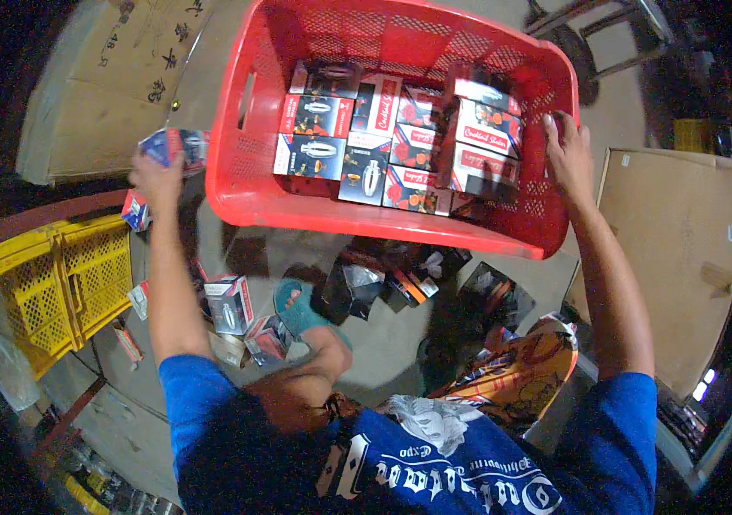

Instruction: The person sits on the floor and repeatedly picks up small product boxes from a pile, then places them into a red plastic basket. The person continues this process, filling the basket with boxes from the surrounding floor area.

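A red plastic crate [366, 221] with mesh walls stands in front of me. Inside it, small printed cardboard boxes [312, 156] lie packed in rows, in white, black and red. My left hand [158, 178] is outside the crate's left wall, closed on a small blue, white and red box [184, 148]. Just below that hand, another small box [136, 210] shows by the yellow crate. My right hand [570, 159] grips the red crate's right rim, its fingers hooked over the edge.
A folded yellow crate [74, 279] is at the left, below a large cardboard carton [108, 94]. Another big carton [671, 257] is on the right. Loose boxes [228, 305] and dark packages [361, 279] lie around my sandalled foot [304, 311]. A metal-legged stand [615, 39] is far right.
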`<state>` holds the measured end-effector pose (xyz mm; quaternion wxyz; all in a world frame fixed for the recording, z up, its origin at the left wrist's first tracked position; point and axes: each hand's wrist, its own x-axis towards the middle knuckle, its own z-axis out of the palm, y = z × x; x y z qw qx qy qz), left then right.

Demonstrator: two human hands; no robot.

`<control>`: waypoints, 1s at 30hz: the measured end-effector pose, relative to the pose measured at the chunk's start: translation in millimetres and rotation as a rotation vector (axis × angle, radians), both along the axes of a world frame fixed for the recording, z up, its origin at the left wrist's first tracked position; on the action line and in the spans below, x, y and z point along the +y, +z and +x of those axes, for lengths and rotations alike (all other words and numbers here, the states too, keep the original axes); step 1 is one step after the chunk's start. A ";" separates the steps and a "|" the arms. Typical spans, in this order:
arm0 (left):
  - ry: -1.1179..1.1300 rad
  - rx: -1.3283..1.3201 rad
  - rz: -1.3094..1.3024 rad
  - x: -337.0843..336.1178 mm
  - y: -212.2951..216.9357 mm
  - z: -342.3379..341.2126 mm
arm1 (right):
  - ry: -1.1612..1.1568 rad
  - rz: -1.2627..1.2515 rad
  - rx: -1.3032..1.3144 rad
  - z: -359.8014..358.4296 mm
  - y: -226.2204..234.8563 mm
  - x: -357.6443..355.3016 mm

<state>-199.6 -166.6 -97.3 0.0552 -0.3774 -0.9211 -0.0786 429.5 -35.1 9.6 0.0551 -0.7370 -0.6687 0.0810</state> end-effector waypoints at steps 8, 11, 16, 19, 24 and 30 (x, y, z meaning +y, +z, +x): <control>-0.492 -0.224 0.790 14.3 189.8 -3.9 | -0.009 -0.020 0.015 3.2 -2.4 1.2; -0.637 -0.308 0.606 51.8 230.8 71.2 | 0.013 0.029 0.084 3.8 -3.4 1.5; -0.951 -1.031 0.084 133.7 171.7 219.4 | 0.013 0.029 0.096 4.4 -4.5 1.2; -1.180 -1.077 -0.222 164.4 97.5 266.6 | 0.003 0.010 0.102 5.1 -5.1 0.4; -0.764 -1.200 -0.444 200.2 34.2 286.1 | -0.023 -0.013 0.146 3.8 -3.7 -1.6; -0.852 -0.981 -0.271 234.1 -15.4 346.7 | -0.002 0.022 0.126 0.1 -0.3 -1.4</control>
